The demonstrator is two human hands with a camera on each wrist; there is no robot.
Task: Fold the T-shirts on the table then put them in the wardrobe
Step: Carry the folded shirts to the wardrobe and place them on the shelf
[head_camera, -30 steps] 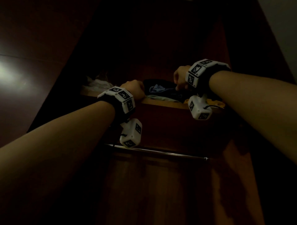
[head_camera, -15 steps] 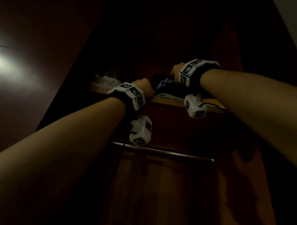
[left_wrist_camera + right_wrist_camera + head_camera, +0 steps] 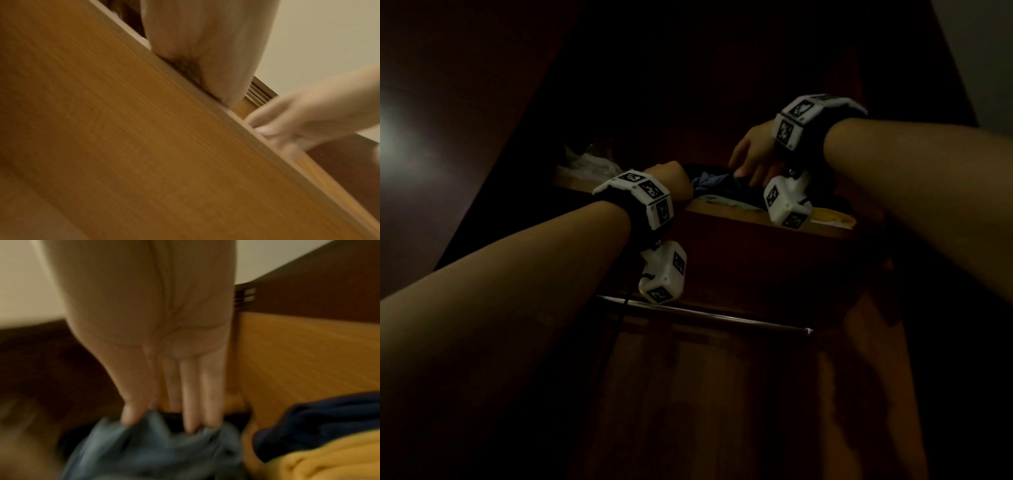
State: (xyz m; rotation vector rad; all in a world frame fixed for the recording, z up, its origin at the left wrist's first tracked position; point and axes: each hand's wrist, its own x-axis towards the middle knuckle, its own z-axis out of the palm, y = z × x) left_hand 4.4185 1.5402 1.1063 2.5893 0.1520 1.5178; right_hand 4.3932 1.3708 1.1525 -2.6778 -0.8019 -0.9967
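On the wardrobe shelf (image 3: pixel 726 219), crumpled blue-grey T-shirt (image 3: pixel 152 449), right fingers (image 3: pixel 191 402) straight, left unclear.

Open air lies above the clothes on the wardrobe shelf (image 3: pixel 722 219), while a yellow garment (image 3: pixel 329 456), white bundle (image 3: pixel 592 164) and rail (image 3: pixel 705 317) below crowd it.

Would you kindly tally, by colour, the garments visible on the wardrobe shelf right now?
Grey-blue garment, under the right hand: 1
Dark navy garment: 1
Mustard-yellow garment: 1
Pale bundle, too dim to identify: 1
Total: 4
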